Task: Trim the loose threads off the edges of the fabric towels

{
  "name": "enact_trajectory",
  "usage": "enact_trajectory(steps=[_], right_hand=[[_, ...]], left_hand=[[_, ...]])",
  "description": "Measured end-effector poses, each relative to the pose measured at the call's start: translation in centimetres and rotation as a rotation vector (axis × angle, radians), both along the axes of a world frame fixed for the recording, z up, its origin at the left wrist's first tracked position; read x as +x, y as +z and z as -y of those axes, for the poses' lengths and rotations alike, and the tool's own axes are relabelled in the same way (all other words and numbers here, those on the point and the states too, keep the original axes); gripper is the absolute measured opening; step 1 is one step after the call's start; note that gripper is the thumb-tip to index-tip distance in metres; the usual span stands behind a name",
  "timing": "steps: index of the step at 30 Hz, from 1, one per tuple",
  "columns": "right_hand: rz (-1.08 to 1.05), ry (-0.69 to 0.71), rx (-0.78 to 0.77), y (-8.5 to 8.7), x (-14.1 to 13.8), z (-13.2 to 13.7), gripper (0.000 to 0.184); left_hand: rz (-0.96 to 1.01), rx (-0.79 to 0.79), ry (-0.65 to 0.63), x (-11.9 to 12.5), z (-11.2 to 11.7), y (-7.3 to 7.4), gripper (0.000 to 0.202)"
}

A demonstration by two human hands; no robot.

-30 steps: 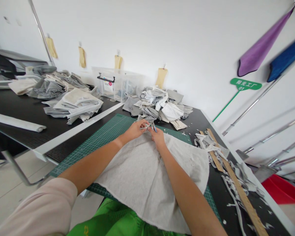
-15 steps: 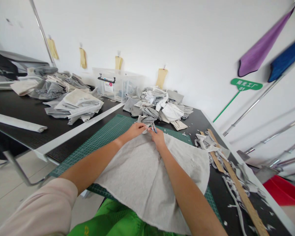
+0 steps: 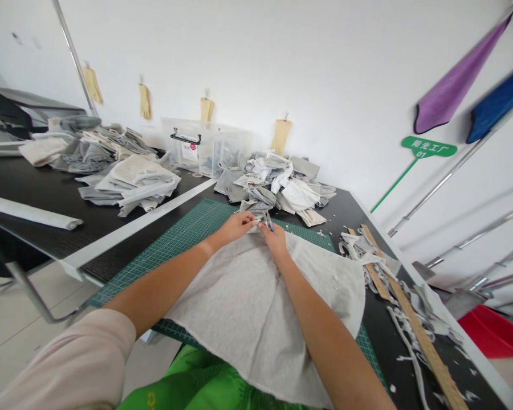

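Left fingers (image 3: 247, 217) pinched the edge of a pale gray cloth (image 3: 235, 296) as right fingers (image 3: 265, 229), just beside them, curled around small snips (image 3: 269, 221). Below the fingers, the cloth spread over a green mat (image 3: 188, 230); a fabric heap (image 3: 299, 195) lay just beyond them.

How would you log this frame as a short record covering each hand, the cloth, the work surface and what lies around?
Left hand: pinching the far edge of the cloth
Right hand: holding small snips, beside the left fingertips
Cloth: light grey, spread over part of the mat
Mat: green, gridded, on a black table
Beyond mat: fabric heap, clear bin
Right side: wooden strips, scraps
Wall: hanging yellow gloves
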State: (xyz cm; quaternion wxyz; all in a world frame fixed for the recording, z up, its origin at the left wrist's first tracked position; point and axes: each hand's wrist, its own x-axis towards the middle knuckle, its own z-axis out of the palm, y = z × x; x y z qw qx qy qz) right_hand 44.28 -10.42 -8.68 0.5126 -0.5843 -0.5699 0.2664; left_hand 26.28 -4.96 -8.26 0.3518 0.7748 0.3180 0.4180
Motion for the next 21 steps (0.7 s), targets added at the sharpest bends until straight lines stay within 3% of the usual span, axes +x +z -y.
enact_trajectory(steps=[9,16,21], right_hand=[[0.007,-0.019,-0.009,-0.1,0.0,0.0,0.044],[0.021,-0.019,-0.013,0.0,0.0,0.0,0.043],[0.018,-0.023,0.002,0.0,0.0,0.1,0.044]], left_hand=[[0.166,-0.062,-0.003,-0.3,-0.9,0.2,0.031],[0.203,-0.369,-0.050,-0.9,0.2,1.5,0.043],[0.193,-0.450,-0.097,-1.4,1.2,2.8,0.040]])
